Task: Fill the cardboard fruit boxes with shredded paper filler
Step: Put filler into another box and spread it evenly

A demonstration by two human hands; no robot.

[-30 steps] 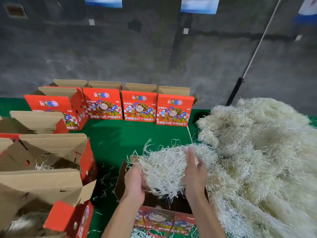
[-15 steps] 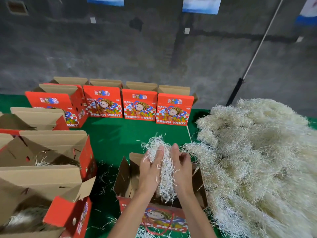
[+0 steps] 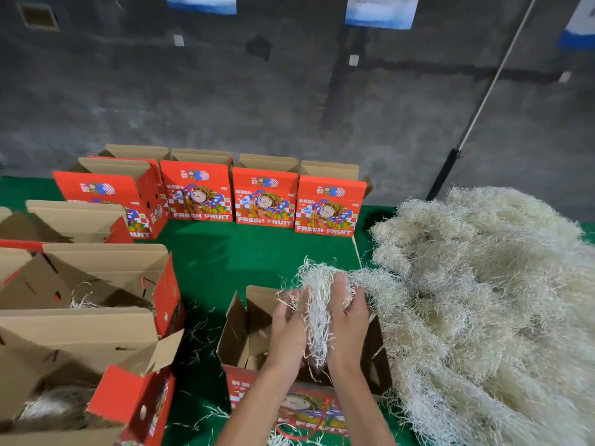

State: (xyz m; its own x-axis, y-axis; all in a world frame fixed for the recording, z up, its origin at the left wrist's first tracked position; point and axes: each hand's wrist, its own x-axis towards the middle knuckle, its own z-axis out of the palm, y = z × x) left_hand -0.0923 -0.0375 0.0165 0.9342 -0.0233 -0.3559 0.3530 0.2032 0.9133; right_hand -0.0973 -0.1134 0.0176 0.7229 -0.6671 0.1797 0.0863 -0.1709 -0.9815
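An open red fruit box (image 3: 240,333) stands on the green table right in front of me. My left hand (image 3: 289,329) and my right hand (image 3: 349,320) squeeze a bunch of white shredded paper (image 3: 317,304) between them above the box's opening. Strands hang down from the bunch into the box. A big heap of shredded paper (image 3: 489,300) lies on the table to the right, touching the box's right side.
Open boxes (image 3: 96,284) with some filler inside stand at the left. A row of upright red "FRESH FRUIT" boxes (image 3: 264,196) lines the table's far edge. Loose strands lie on the green cloth (image 3: 244,249). Behind is a grey wall with a leaning pole (image 3: 483,101).
A second ago my hands held a wide spread of paper apart. They have since come together, pressing it into a narrow bunch and lowering it over the open box.
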